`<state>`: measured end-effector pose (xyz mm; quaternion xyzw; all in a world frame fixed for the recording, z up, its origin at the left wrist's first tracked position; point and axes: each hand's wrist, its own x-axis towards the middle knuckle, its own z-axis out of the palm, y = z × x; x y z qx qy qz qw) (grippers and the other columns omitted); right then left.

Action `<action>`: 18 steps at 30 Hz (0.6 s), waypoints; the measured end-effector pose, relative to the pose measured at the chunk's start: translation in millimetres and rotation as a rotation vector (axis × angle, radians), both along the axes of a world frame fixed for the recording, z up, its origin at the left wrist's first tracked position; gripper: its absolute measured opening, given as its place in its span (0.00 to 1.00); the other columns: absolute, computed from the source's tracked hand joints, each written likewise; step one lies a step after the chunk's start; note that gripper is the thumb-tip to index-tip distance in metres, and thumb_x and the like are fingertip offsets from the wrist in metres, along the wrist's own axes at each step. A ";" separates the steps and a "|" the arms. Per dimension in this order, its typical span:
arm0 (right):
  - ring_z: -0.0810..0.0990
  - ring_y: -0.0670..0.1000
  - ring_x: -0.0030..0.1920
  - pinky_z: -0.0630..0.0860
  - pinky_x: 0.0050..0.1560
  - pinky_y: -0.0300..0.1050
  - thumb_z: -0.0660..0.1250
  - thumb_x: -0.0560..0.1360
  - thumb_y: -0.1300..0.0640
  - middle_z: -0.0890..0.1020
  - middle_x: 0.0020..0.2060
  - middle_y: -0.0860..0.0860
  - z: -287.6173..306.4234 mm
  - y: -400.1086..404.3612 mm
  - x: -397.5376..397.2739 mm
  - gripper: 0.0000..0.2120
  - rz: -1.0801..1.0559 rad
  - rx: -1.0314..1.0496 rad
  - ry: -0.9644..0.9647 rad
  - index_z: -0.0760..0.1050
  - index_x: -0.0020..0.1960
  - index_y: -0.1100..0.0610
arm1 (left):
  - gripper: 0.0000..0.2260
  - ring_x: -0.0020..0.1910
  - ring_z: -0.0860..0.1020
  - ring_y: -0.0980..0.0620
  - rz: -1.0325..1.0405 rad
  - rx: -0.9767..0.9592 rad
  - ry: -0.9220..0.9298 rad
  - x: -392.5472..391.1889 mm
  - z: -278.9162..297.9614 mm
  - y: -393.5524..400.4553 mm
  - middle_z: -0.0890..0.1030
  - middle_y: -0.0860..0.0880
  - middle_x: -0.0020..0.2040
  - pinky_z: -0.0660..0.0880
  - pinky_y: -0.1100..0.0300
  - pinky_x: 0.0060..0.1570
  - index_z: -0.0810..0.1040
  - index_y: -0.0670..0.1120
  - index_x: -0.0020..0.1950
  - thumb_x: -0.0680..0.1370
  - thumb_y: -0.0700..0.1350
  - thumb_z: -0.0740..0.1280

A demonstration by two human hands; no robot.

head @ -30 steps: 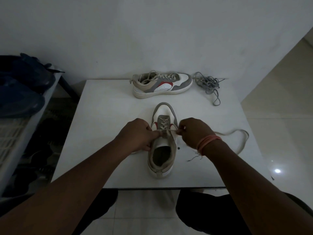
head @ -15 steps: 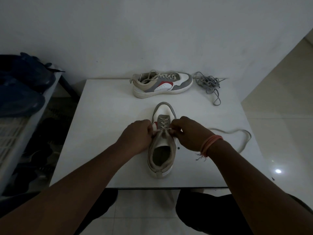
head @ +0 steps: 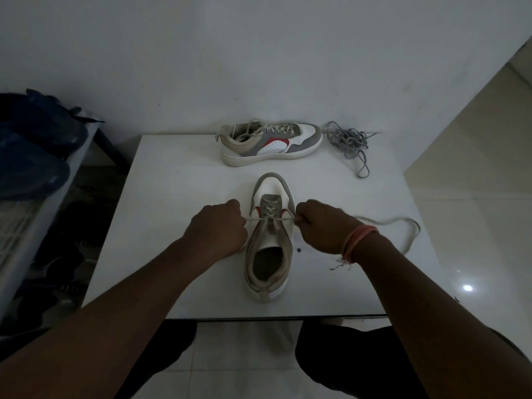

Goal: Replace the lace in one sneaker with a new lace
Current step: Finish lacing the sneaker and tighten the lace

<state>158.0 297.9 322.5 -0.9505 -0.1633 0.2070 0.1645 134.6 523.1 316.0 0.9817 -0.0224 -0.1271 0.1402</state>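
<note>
A white and grey sneaker (head: 270, 240) with red trim stands in the middle of the white table (head: 172, 197), toe pointing away from me. A pale lace (head: 269, 210) crosses its lower eyelets. My left hand (head: 218, 226) grips one end of that lace on the shoe's left side. My right hand (head: 322, 226) grips the other end on the right side, and the lace stretches taut between them. The lace's loose tail (head: 403, 228) loops over the table to the right. A tangled grey lace (head: 348, 142) lies at the back right.
A second matching sneaker (head: 270, 144) lies sideways at the table's far edge by the wall. A rack with dark blue bags (head: 34, 156) stands to the left. My knees are under the near table edge (head: 259, 316). Tiled floor lies to the right.
Both hands were close together over the tongue half a second ago; now they have pulled apart sideways, drawing the lace taut across the shoe. The loose tail shifted slightly.
</note>
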 end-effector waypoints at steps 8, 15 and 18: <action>0.74 0.51 0.35 0.76 0.42 0.47 0.57 0.84 0.59 0.74 0.35 0.55 23.0 7.5 9.8 0.12 -0.322 1.293 0.744 0.74 0.59 0.66 | 0.14 0.45 0.82 0.53 0.114 -0.705 0.005 -1.8 32.8 -36.5 0.83 0.51 0.44 0.79 0.52 0.47 0.77 0.51 0.50 0.83 0.59 0.60; 0.77 0.49 0.41 0.77 0.46 0.45 0.49 0.85 0.59 0.76 0.45 0.52 28.6 12.9 9.8 0.16 -0.245 1.932 0.773 0.73 0.62 0.60 | 0.31 0.53 0.84 0.39 0.151 -1.322 0.377 -5.8 40.6 -44.8 0.83 0.44 0.57 0.77 0.36 0.60 0.71 0.45 0.68 0.78 0.68 0.57; 0.69 0.46 0.31 0.70 0.34 0.41 0.50 0.85 0.57 0.73 0.38 0.49 30.6 7.2 15.7 0.14 -0.372 1.980 0.698 0.74 0.58 0.57 | 0.21 0.44 0.83 0.45 -0.036 -1.123 0.460 -11.2 43.1 -42.6 0.85 0.44 0.48 0.81 0.48 0.52 0.76 0.43 0.63 0.80 0.58 0.65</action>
